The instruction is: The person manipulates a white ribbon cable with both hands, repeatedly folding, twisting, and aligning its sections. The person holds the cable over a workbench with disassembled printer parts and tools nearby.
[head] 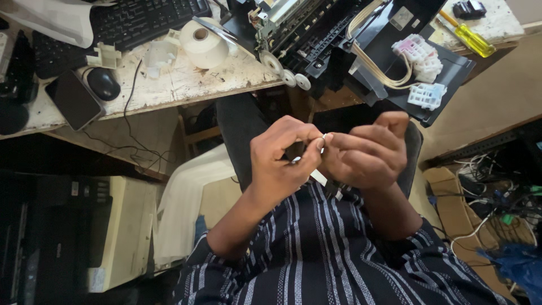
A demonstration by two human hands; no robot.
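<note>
Left hand (pixel 279 155) & right hand (pixel 367 152) meet at mid-frame, just above the striped shirt (pixel 322 248). Both hands curled nearly closed, fingertips pinched together on a small white part (pixel 323 137) w/ a metal glint; left thumb & forefinger grip it from the left, right fingers curl in from the right. Part is mostly hidden by the fingers, can't tell its exact shape. A second small pale bit (pixel 296 160) shows at the left palm, too small to tell what it is.

Above the hands, top centre: an opened printer (pixel 316 39), black frame, white gears at its lower edge, w/ pale ribbon tubes (pixel 375 62) running to white & pink ink cartridges (pixel 420 59) at upper right. Yellow-handled screwdriver (pixel 471 36) at far upper right. Left of the printer on the worn surface (pixel 180 85): a white tape roll (pixel 203 42), black keyboard (pixel 141 20), black mouse (pixel 103 83), dark phone (pixel 73 99). Lower left: a beige machine (pixel 121 226) on the floor. Right edge: tangle of cables (pixel 497 197).
</note>
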